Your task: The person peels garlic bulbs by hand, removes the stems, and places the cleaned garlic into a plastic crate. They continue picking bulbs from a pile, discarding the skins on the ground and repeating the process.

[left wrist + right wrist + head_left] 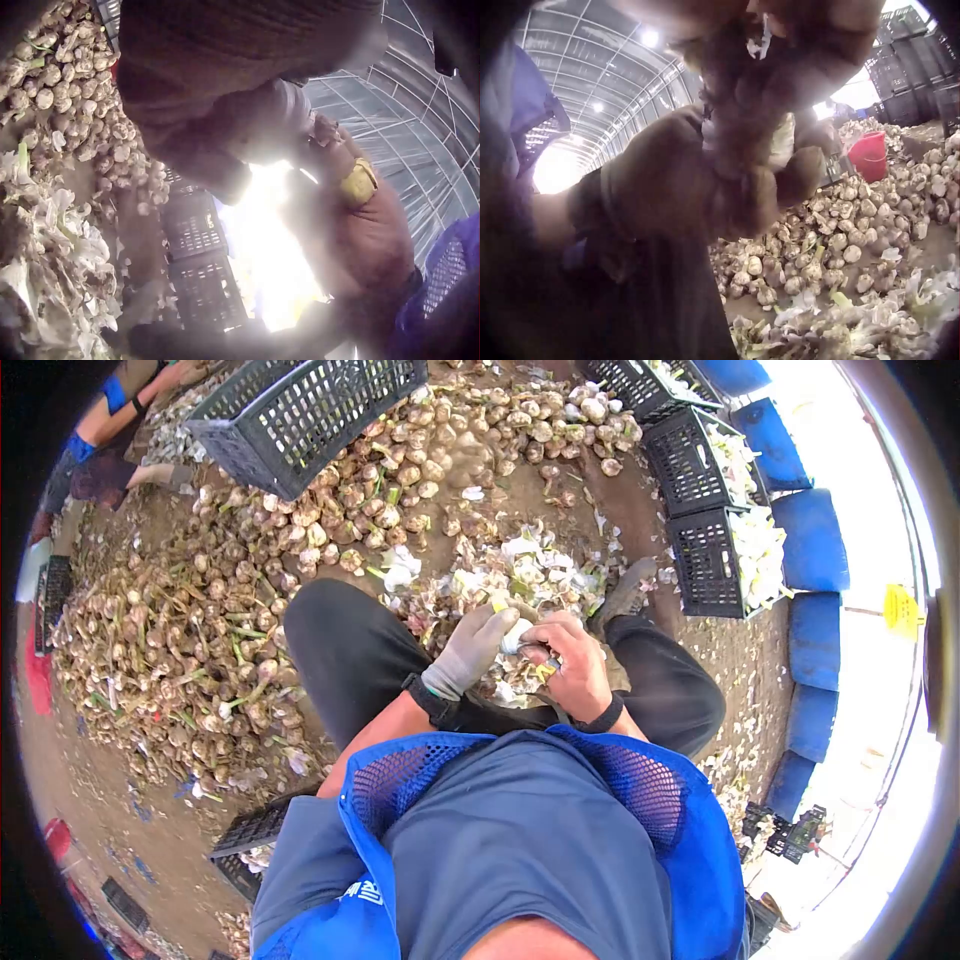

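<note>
White garlic bulb (514, 637) is in the head view between the two hands, above the lap of the seated person. The left hand (468, 652), in a pale glove, has its fingers curled round one side of the bulb. The right hand (575, 668), which is bare, pinches the other side with bent fingers. Below them lie loose peels (530, 565), and at the left spreads a big heap of garlic (190, 630). Black crates (708, 560) stand at the right, beside blue containers (810, 540). On the blue vest (700, 840) there are white characters (362, 893), too small for reading. A yellow sign (901, 611) hangs at far right; its marks also cannot be read.

In the left wrist view, glare hides the bulb. A yellow band (360, 183) is wrapped on a right finger.

In the right wrist view, the gloved fingers are curled near something whitish, dark and blurred. A red bucket (868, 156) stands behind, by the heap.
</note>
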`<action>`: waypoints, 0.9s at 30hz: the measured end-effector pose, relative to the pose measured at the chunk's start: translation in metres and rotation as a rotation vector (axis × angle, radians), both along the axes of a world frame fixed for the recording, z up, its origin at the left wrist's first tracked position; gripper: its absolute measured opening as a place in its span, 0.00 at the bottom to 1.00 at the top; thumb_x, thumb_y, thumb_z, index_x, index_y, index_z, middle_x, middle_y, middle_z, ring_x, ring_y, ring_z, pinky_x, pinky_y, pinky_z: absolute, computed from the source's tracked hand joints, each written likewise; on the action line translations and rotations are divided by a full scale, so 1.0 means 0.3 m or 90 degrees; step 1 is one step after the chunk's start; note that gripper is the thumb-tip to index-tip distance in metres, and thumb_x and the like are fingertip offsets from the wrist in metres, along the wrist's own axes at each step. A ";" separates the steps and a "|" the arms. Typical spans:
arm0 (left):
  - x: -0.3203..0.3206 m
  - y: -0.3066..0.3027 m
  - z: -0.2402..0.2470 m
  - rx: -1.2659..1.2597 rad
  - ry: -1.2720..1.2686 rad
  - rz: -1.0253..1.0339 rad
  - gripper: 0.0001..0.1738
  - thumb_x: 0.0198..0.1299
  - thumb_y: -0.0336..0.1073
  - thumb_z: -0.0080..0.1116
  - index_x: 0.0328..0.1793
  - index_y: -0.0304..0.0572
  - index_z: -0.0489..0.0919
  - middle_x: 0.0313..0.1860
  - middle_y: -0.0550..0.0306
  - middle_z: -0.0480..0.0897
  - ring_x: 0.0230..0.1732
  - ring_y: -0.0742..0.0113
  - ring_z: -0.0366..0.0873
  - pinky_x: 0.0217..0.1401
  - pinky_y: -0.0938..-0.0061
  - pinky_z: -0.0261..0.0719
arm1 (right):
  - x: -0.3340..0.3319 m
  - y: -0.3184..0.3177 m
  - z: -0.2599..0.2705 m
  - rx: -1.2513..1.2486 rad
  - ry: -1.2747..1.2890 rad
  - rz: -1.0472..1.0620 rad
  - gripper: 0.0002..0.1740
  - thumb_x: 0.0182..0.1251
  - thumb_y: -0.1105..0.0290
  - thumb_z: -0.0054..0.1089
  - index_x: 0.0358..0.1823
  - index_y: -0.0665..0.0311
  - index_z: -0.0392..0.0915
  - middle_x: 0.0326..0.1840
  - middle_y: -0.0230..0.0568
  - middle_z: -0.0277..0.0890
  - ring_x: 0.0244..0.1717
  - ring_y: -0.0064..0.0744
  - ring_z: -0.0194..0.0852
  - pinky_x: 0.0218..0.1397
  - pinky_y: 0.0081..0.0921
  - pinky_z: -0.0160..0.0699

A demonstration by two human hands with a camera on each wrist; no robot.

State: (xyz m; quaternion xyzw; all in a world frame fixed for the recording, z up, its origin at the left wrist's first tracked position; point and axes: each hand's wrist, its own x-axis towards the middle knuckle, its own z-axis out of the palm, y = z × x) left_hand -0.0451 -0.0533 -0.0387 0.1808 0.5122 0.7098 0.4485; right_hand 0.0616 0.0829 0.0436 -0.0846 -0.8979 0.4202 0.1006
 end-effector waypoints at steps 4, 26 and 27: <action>0.027 0.026 -0.100 -0.007 0.097 -0.018 0.20 0.76 0.38 0.45 0.58 0.32 0.83 0.45 0.53 0.87 0.46 0.65 0.83 0.54 0.69 0.79 | 0.029 0.015 0.043 0.059 -0.047 0.076 0.11 0.58 0.84 0.62 0.41 0.65 0.79 0.40 0.47 0.78 0.42 0.55 0.80 0.45 0.41 0.79; 0.025 0.166 -0.013 0.047 -0.456 0.174 0.20 0.82 0.46 0.42 0.63 0.40 0.76 0.51 0.48 0.86 0.54 0.53 0.86 0.59 0.57 0.87 | 0.120 0.230 -0.053 0.065 -0.040 -0.064 0.24 0.62 0.58 0.73 0.55 0.66 0.82 0.56 0.53 0.82 0.58 0.56 0.80 0.61 0.47 0.79; 0.032 0.192 0.030 0.033 -0.402 0.162 0.21 0.82 0.46 0.42 0.63 0.38 0.76 0.52 0.48 0.86 0.55 0.53 0.86 0.59 0.58 0.87 | 0.117 0.233 -0.044 0.077 -0.051 -0.086 0.27 0.63 0.56 0.74 0.57 0.65 0.81 0.59 0.55 0.81 0.60 0.57 0.79 0.63 0.47 0.79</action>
